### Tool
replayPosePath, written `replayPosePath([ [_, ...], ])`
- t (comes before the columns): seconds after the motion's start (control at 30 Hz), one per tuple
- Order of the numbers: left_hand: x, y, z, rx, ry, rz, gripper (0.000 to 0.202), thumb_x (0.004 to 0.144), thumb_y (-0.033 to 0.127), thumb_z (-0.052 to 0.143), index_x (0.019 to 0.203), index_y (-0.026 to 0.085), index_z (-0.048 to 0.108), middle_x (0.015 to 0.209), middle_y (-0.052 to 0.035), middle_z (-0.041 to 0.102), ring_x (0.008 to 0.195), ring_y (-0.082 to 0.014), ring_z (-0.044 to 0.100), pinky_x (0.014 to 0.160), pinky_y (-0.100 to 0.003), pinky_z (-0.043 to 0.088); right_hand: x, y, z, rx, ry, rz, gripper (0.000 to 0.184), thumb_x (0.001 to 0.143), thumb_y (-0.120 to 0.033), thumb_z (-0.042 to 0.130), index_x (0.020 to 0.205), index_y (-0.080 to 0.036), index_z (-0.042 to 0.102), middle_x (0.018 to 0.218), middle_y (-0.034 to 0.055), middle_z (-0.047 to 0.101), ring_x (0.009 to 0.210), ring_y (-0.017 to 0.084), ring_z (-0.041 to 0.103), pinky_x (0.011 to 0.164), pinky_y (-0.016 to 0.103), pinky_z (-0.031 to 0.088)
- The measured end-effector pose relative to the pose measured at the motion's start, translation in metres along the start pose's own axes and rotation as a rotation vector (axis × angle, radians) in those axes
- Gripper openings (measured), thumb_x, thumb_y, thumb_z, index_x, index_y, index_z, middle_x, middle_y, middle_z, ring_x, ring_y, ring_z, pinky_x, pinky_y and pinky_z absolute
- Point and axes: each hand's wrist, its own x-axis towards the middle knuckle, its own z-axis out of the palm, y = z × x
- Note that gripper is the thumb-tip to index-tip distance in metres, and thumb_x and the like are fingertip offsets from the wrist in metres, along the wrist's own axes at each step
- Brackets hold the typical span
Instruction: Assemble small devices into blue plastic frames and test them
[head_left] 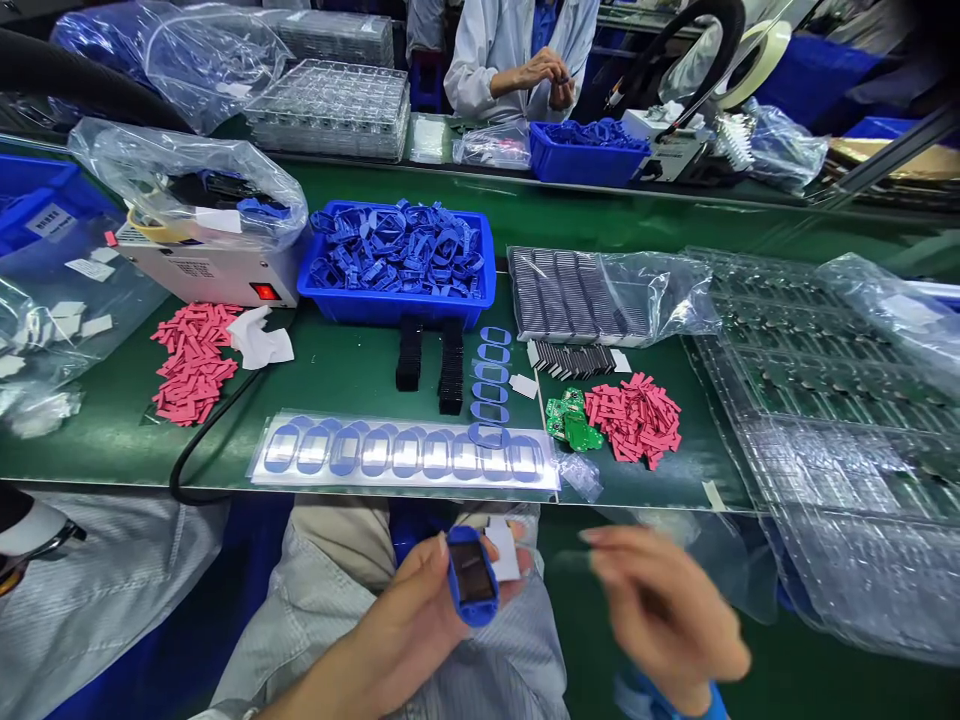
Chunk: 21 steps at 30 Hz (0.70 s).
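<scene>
Low in the middle of the frame, the left hand (pixel 409 625) has its fingers clenched around a small blue casing (pixel 471 575) with a dark window in its face. It is held upright over the person's lap, below the near edge of the green counter (pixel 345 375). A white slip (pixel 502 548) sits just behind the casing, against the fingertips. To the lower right, the right hand (pixel 664 615) is blurred, with its fingers released and loosely spread. It is near the casing but apart from it, and nothing shows in it. On the counter above lies a clear strip of blue frames (pixel 405 452), with two black stacks (pixel 450 365) and a blue bin (pixel 397 300) of blue parts behind it. Green circuit boards (pixel 571 420) and a pink pile (pixel 636 418) lie to the right of the strip. At the top centre, a co-worker's hands (pixel 551 80) are together.
</scene>
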Motion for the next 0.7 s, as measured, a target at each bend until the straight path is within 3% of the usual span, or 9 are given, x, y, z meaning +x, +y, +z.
replayPosePath([
  [0.07,-0.001,0.004,-0.008,-0.014,-0.031,0.034,0.037,0.074,0.044,0.07,0.095,0.014,0.074,0.122,-0.0094,0.066,0.112,-0.0265,0.059,0.101,-0.037,0.042,-0.005,0.017,0.002,-0.132,0.09,0.222,0.011,0.086,-0.014,0.054,0.076,-0.018,0.058,0.076,0.0033,0.063,0.067,0.014,0.062,0.055,0.024,0.049],
  [0.13,-0.002,0.009,-0.012,-0.008,-0.061,0.056,0.036,0.076,0.043,0.068,0.094,0.013,0.074,0.123,-0.0101,0.066,0.113,-0.0269,0.06,0.101,-0.036,0.042,-0.012,0.036,0.007,-0.294,0.053,0.313,0.013,0.085,-0.023,0.058,0.074,-0.017,0.059,0.077,0.0054,0.062,0.066,0.015,0.059,0.051,0.025,0.046],
  [0.27,-0.005,0.012,-0.015,0.032,-0.086,0.072,0.038,0.076,0.045,0.066,0.096,0.014,0.073,0.124,-0.0117,0.065,0.114,-0.0283,0.059,0.103,-0.038,0.04,-0.026,0.059,0.017,-0.43,0.048,0.189,0.004,0.078,-0.019,0.068,0.082,-0.018,0.068,0.081,0.0068,0.069,0.072,0.017,0.058,0.066,0.031,0.046],
  [0.3,-0.006,0.013,-0.015,0.044,-0.088,0.079,0.037,0.077,0.046,0.066,0.095,0.014,0.073,0.124,-0.0114,0.064,0.114,-0.0285,0.058,0.103,-0.038,0.039,-0.028,0.06,0.017,-0.438,0.029,0.15,0.009,0.077,-0.017,0.068,0.086,-0.02,0.069,0.085,0.006,0.071,0.073,0.017,0.058,0.069,0.031,0.047],
  [0.43,-0.01,0.019,-0.018,0.101,-0.094,0.092,0.035,0.077,0.048,0.064,0.091,0.018,0.074,0.124,-0.0084,0.064,0.116,-0.0265,0.056,0.103,-0.035,0.036,-0.027,0.042,0.012,-0.394,-0.093,0.037,0.016,0.076,-0.016,0.069,0.091,-0.022,0.071,0.095,0.0057,0.072,0.079,0.019,0.06,0.074,0.033,0.048],
  [0.5,-0.013,0.024,-0.018,0.155,-0.11,0.104,0.036,0.076,0.05,0.064,0.09,0.018,0.074,0.125,-0.0087,0.063,0.121,-0.0265,0.051,0.102,-0.033,0.034,-0.023,0.018,0.014,-0.2,-0.092,0.157,0.006,0.079,-0.017,0.066,0.082,-0.021,0.069,0.085,0.0056,0.072,0.074,0.018,0.061,0.068,0.031,0.049],
  [0.6,-0.018,0.03,-0.017,0.24,-0.148,0.182,0.037,0.074,0.051,0.066,0.085,0.017,0.075,0.12,-0.0112,0.064,0.123,-0.028,0.047,0.101,-0.033,0.033,-0.016,-0.027,0.033,0.421,-0.154,0.616,0.015,0.087,-0.026,0.056,0.075,-0.022,0.063,0.067,0.0009,0.066,0.058,0.013,0.061,0.051,0.021,0.047],
  [0.7,-0.024,0.034,-0.019,0.229,-0.215,0.233,0.036,0.071,0.049,0.068,0.081,0.015,0.075,0.116,-0.0124,0.064,0.093,-0.0226,0.061,0.085,-0.031,0.044,-0.007,-0.066,0.066,1.089,-0.283,1.016,0.024,0.084,-0.044,0.059,0.079,-0.021,0.061,0.064,-0.0005,0.063,0.051,0.01,0.059,0.048,0.019,0.049],
])
